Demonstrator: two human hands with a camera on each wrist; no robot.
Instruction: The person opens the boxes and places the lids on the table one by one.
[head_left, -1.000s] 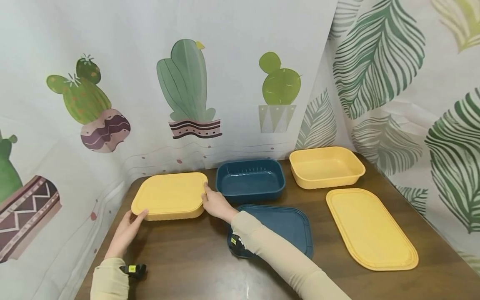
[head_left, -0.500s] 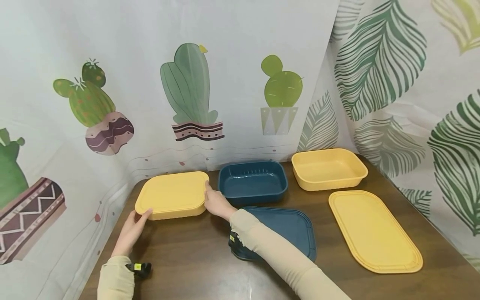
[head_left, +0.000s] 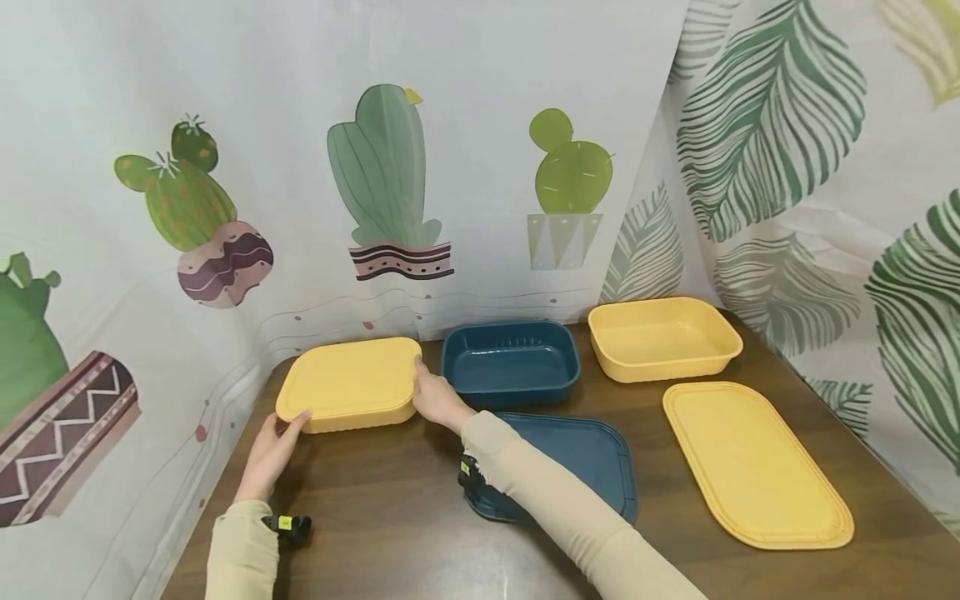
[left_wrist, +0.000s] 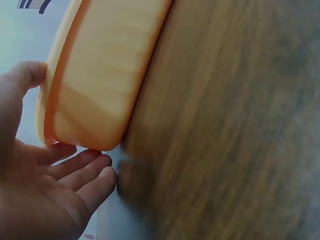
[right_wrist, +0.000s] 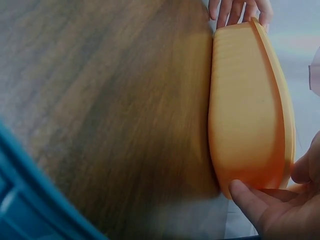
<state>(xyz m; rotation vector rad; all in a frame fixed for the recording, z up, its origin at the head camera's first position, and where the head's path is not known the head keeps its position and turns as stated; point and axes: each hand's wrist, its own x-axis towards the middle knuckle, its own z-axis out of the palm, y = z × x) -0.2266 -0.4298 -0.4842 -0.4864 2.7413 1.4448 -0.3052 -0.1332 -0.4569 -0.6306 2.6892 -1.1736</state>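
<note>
A yellow food box with its yellow lid on [head_left: 349, 382] sits at the back left of the table. The left hand [head_left: 268, 452] holds its near left corner. In the left wrist view the thumb lies on the lid's rim and the fingers [left_wrist: 82, 172] touch the end wall below. At the right end, the right hand [head_left: 437, 395] grips the box. The right wrist view has its thumb [right_wrist: 245, 196] against the side wall and another finger near the lid's edge. The fingers beyond the box are partly hidden.
A lidless dark blue box [head_left: 512, 367] stands right of the held one, with a blue lid [head_left: 577, 458] before it, partly under the right forearm. Farther right are a lidless yellow box [head_left: 663, 337] and a yellow lid [head_left: 757, 462]. A printed curtain [head_left: 480, 167] hangs behind.
The lidded yellow box has slid slightly back toward the curtain, with both hands staying on it. The head view has shifted a little. The other boxes and lids keep their places.
</note>
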